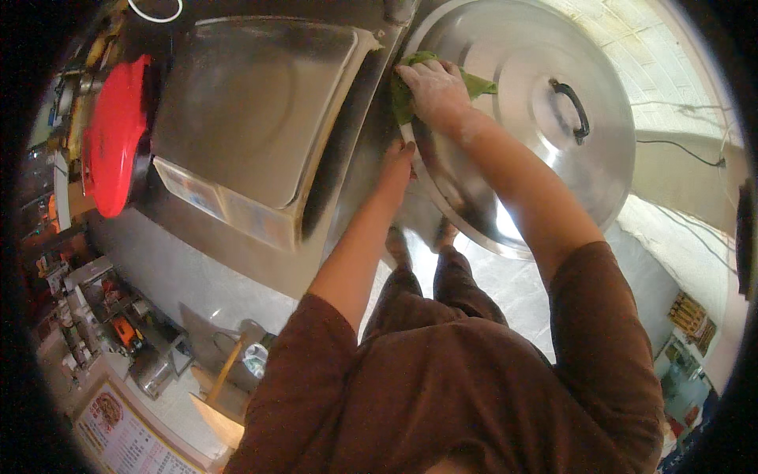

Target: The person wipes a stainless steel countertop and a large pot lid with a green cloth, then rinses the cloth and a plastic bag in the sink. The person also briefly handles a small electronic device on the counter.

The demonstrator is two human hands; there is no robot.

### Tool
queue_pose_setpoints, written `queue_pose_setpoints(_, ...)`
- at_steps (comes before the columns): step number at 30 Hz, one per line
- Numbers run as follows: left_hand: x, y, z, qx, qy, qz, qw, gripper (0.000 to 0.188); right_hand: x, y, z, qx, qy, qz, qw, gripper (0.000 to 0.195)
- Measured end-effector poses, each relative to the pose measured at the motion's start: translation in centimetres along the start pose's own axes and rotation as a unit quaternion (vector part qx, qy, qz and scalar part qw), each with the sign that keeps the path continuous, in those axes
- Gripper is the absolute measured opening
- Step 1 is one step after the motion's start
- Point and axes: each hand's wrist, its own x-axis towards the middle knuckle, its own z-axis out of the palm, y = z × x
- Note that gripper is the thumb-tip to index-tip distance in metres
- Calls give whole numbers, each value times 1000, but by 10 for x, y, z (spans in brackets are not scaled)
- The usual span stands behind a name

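A large round stainless-steel lid (527, 77) with a dark loop handle (571, 109) fills the upper right. My right hand (435, 92), dusted with whitish powder, presses a bunched green cloth (478, 86) against the left side of the lid near its rim. One corner of the cloth sticks out past my fingers. Just below, my left hand (398, 160) is at the lid's rim, thumb on the edge; its other fingers are mostly hidden.
Left of the lid, a wide box with a flat steel top (249, 106) sits on a dark counter. Beyond it stands a red plastic item (118, 139). Cables (681, 148) hang by the tiled wall at right. A printed board (127, 435) lies lower left, near a wooden-handled object (225, 367).
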Motion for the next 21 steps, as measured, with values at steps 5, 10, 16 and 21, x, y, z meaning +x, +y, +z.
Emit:
queue_pose_setpoints(5,4,13,-9,-32,-44,-43,998,24,-31,-25,-14,-84,-33,-57,994,33)
queue_pose_setpoints(10,6,21,-11,-38,-74,-47,995,24,-113,-55,-12,-50,3,-29,998,29)
queue_pose_setpoints(16,12,21,-12,23,-87,-43,995,18,-184,-73,-28,-17,-13,-17,1000,35)
queue_pose_setpoints(21,9,24,-6,34,-64,-35,997,16,-296,-54,-58,1,-168,65,984,41)
